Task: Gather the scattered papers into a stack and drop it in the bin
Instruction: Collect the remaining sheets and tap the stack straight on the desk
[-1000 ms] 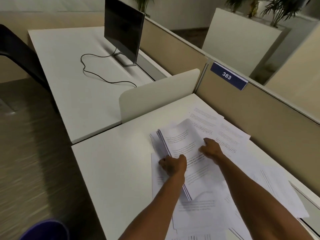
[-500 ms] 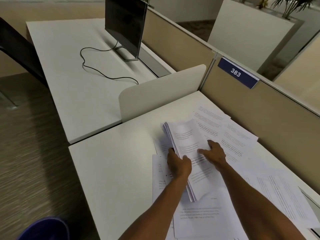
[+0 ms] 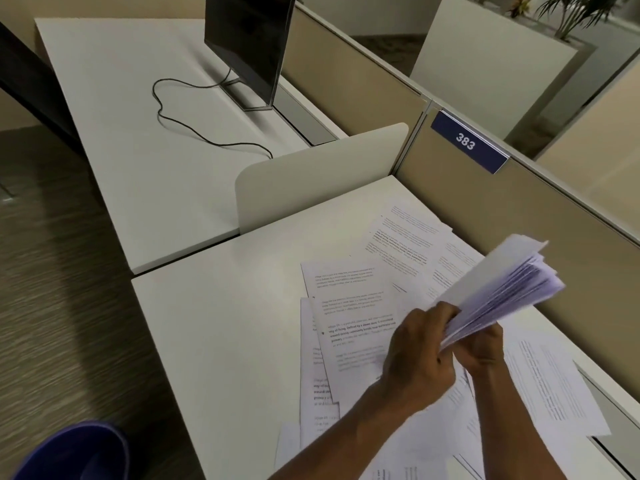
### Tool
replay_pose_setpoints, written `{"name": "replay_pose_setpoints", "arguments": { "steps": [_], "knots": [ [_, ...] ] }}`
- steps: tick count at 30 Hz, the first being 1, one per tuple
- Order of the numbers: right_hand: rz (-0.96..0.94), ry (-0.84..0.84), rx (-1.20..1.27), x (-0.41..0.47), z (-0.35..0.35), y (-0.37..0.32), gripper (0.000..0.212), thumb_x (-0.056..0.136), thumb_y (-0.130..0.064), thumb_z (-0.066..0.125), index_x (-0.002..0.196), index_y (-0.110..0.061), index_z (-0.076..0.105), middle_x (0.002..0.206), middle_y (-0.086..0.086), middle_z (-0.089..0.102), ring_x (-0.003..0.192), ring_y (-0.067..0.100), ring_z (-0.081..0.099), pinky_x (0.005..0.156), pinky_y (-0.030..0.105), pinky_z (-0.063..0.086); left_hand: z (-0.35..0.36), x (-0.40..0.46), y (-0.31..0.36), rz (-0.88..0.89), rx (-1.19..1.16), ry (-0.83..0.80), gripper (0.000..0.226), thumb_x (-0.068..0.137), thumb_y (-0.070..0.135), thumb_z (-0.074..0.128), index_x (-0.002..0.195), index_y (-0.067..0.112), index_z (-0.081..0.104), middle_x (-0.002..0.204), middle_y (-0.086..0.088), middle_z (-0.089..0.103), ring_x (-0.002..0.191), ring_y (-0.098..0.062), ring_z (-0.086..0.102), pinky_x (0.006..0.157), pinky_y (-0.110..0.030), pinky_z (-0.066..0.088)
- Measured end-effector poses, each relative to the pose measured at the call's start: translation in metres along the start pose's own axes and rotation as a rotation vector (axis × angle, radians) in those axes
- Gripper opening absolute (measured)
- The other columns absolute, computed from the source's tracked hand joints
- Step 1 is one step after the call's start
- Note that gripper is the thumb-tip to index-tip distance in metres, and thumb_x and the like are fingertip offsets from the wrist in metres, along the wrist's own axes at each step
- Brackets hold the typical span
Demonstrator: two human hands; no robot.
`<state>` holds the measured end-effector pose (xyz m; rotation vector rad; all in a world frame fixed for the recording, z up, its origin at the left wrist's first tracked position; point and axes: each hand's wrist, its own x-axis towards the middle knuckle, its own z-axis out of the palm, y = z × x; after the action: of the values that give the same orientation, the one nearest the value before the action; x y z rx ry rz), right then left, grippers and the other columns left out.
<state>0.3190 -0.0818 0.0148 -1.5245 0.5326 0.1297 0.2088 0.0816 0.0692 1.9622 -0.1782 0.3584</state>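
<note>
both hands hold one stack of papers lifted off the bench, its far end fanned and tilted up to the right. the left hand has its grip curled round the stack's near edge, and the right hand grips the same end from below. many loose sheets lie scattered flat on the bench beneath and around the hands, some overlapping. a blue bin sits on the floor at lower left, well apart from the stack; what is inside it cannot be told.
</note>
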Motion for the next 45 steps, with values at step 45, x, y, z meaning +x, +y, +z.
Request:
{"name": "replay_pose_setpoints", "arguments": {
  "steps": [45],
  "knots": [
    [-0.191, 0.079, -0.095, -0.080, -0.018, 0.043, 0.055, 0.104, -0.011, 0.039, 0.157, -0.006, 0.026, 0.142, 0.011, 0.055, 0.126, 0.023, 0.059, 0.107, 0.034, 0.050, -0.034, -0.032, 0.011, -0.014, -0.120, -0.106, 0.049, 0.096, 0.028, 0.066, 0.141, 0.027, 0.048, 0.132, 0.003, 0.065, 0.114, -0.017, 0.067, 0.102, -0.024, 0.054]
  ]
}}
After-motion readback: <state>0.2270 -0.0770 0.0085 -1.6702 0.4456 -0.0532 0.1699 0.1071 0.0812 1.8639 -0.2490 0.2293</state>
